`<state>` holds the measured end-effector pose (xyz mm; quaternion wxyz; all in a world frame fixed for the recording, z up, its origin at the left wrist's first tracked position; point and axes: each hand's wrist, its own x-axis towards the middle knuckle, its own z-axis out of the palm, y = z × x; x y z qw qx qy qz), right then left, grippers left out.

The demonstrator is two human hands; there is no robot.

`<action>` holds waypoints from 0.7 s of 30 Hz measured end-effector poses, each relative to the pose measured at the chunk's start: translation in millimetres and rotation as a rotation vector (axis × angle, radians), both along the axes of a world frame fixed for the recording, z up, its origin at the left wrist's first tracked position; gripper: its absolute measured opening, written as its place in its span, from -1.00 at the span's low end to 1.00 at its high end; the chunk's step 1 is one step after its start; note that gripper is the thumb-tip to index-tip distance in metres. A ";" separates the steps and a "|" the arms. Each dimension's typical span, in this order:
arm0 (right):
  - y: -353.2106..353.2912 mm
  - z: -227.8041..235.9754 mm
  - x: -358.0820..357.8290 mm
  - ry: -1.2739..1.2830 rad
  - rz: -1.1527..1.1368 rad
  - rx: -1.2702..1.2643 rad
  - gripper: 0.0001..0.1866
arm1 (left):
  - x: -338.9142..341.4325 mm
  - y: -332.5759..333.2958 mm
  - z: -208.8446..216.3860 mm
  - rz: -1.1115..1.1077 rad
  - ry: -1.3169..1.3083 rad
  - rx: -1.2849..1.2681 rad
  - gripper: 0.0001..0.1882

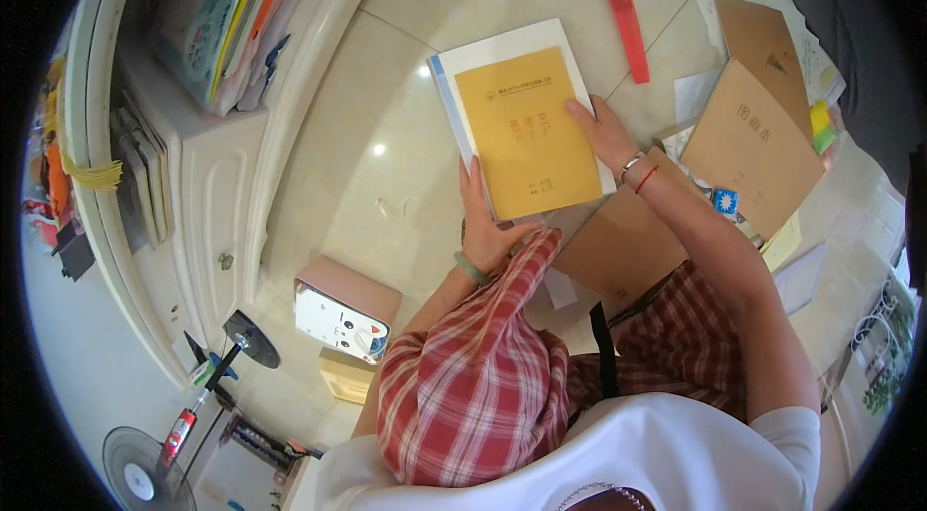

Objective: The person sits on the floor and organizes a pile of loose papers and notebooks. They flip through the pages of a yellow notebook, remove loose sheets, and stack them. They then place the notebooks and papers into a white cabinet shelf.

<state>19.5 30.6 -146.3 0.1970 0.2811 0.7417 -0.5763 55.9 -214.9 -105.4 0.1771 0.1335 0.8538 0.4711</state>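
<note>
A yellow exercise book [529, 149] lies on top of a larger white book [521, 40] with a blue spine edge. Both are held together above the tiled floor, covers facing up. My left hand [486, 233] grips the stack at its lower left corner, fingers along the left side and thumb by the bottom edge. On the right edge, my right hand [605, 132] is closed with its thumb on the yellow cover; its other fingers are partly hidden by the books.
Brown drawing pads [755, 149] and loose papers [800, 287] are spread at the right, with a small blue box [725, 201] among them. A red strip [618, 4] lies ahead. At left are a white cabinet [227, 197] holding folders, a pink box [350, 289] and a dumbbell [180, 434].
</note>
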 end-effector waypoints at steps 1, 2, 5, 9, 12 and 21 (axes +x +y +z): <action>-1.8 1.4 -0.3 0.008 0.010 0.010 -0.34 | -0.5 -0.3 -3.1 -0.002 0.011 -0.037 0.15; -3.6 2.8 0.1 0.016 0.020 0.021 -0.34 | -2.4 1.6 -8.1 -0.004 0.022 -0.073 0.15; -7.8 7.5 -0.7 0.065 0.050 0.036 -0.35 | -2.4 15.5 -14.4 0.202 -0.229 0.335 0.16; -6.9 4.6 -0.2 0.105 0.050 0.128 -0.31 | 3.9 11.5 -23.1 0.138 -0.035 0.150 0.02; -8.9 0.7 2.0 0.363 0.057 0.226 -0.34 | -5.7 7.3 -29.1 0.386 -0.411 0.486 -0.04; -4.3 0.1 2.5 0.343 -0.031 -0.115 -0.19 | -96.5 6.9 -19.4 0.486 -0.774 0.537 -0.28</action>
